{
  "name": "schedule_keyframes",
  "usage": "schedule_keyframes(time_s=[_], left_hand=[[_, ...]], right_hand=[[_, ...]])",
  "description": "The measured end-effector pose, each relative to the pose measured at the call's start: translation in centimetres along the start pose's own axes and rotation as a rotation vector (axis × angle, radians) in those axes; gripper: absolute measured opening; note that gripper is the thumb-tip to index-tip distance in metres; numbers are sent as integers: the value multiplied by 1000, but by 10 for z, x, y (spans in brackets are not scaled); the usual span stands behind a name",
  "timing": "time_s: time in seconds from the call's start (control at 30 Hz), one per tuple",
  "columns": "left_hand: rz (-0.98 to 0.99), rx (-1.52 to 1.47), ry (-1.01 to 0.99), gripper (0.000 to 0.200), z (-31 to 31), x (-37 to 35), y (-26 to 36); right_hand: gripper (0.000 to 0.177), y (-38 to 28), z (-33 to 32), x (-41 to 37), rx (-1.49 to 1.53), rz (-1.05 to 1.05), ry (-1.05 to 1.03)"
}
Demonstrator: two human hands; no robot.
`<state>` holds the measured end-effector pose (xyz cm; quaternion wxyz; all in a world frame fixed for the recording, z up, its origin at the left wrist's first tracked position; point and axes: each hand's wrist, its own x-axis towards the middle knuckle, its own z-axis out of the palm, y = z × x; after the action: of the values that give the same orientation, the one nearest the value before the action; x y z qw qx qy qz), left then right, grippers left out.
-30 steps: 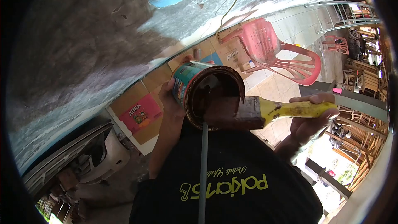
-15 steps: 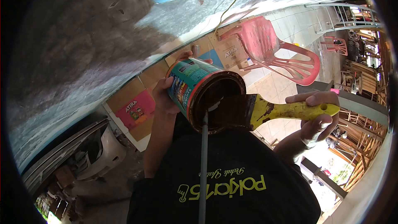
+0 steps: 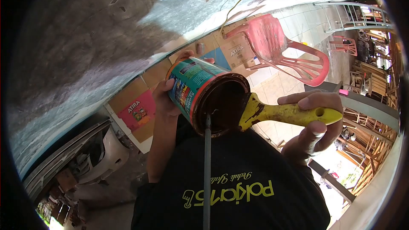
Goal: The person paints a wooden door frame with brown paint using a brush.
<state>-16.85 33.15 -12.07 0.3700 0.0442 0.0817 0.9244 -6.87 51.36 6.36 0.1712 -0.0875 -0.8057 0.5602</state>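
Note:
My left hand (image 3: 165, 99) is wrapped around a green-labelled paint can (image 3: 191, 86), tilted so its open mouth faces up and to the right. Dark brown paint coats the inside and rim. Between the thumb and fingers of my right hand (image 3: 313, 135) is the yellow, paint-stained handle of a paintbrush (image 3: 279, 115). Its bristles are inside the can's mouth and mostly hidden. A thin grey rod (image 3: 207, 166) runs up from the bottom of the view and overlaps the can's lower rim.
A worn grey and blue wall (image 3: 102, 30) rises on the left. Flattened cardboard (image 3: 142, 113) lies along its base. A pink plastic chair (image 3: 266, 38) stands beyond the can. A ladder (image 3: 341, 30) and stacked wood (image 3: 370, 81) are at the right.
The brush has moved left and deeper into the can, so its bristles are now mostly out of sight. The can has shifted slightly left.

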Motion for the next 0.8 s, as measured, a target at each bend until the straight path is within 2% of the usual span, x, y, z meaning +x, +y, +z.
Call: schedule_keyframes(time_s=[0.53,0.8], left_hand=[[-2,-28,-9,76,-5,-4,1],[4,-57,7,76,-3,-5,-1]], right_hand=[[53,1,10,0,50,7,12],[50,-1,5,6,-41,-6,-79]])
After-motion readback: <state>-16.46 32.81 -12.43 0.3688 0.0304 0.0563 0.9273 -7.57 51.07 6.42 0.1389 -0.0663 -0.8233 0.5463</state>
